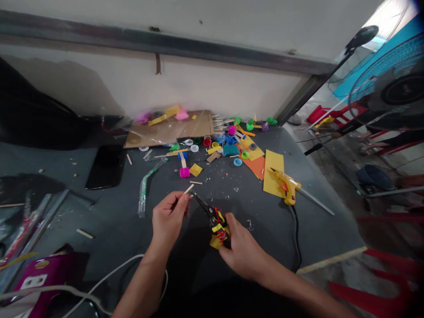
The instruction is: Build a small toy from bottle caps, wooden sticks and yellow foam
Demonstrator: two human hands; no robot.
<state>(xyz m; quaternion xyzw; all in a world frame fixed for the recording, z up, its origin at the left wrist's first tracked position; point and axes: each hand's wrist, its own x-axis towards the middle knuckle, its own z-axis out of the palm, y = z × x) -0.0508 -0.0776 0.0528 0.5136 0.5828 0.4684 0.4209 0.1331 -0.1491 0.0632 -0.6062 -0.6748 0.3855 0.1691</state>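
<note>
Between thumb and fingers, my left hand (169,217) pinches a short wooden stick (188,189) that points up and to the right. My right hand (240,248) is closed round the handles of black scissors (206,207), whose handles look wrapped in red and yellow. The scissor tips are close to the stick, just right of my left fingertips; whether they touch it is unclear. A small yellow piece (215,242) shows beside my right fingers. Just beyond the hands lie a thin loose stick (196,183), a magenta piece (184,172) joined to sticks, and a yellow square (195,170).
A yellow glue gun (290,189) rests on yellow paper (273,161) at right, its cord running down. Coloured caps and a cardboard sheet (168,130) lie at the back. A black phone (105,167), a purple socket box (44,282) and white cables are at left; a fan (402,90) stands right.
</note>
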